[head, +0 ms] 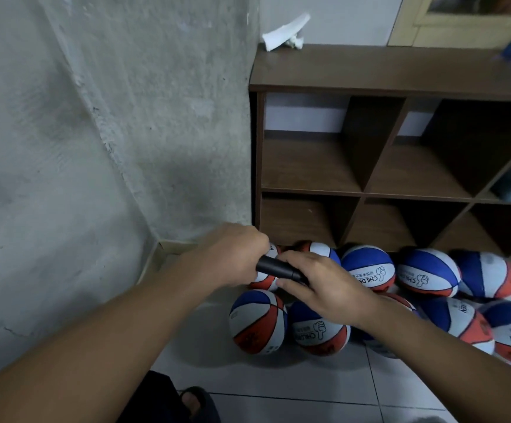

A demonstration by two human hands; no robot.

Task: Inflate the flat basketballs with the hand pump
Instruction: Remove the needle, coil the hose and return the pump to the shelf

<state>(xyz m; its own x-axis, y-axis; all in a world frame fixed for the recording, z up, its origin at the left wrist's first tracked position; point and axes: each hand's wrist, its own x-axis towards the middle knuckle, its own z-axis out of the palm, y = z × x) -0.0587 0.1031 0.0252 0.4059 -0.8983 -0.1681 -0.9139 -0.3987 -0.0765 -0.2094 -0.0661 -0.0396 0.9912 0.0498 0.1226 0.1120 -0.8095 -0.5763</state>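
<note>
Down on the tiled floor [278, 389], against the foot of the brown cubby shelf [370, 87], lies a cluster of red, white and blue basketballs [367, 267]. None looks plainly flat from the head view, so which ones need air cannot be told.

Above them, near the corner where the shelf meets the grey wall [95, 132], both hands hold a black hand pump [277, 268] level in the air, clear of any ball. The left hand [233, 254] is clenched round one end of it, the fingers curled under and hidden. The right hand [321, 285] grasps the other end, its fingers wrapped over the barrel. The needle and any hose are not visible, so whether the pump is fitted and ready is unclear.

As I judge it, pumping has not begun; the pump is only being readied. The risks from here follow from that. A needle pushed in at a slant could bend or harm the valve. The balls lie loose and touching, so one pressed from above may roll away across the smooth tile. A black sandal [196, 401] shows at the bottom edge, close to the nearest balls.
</note>
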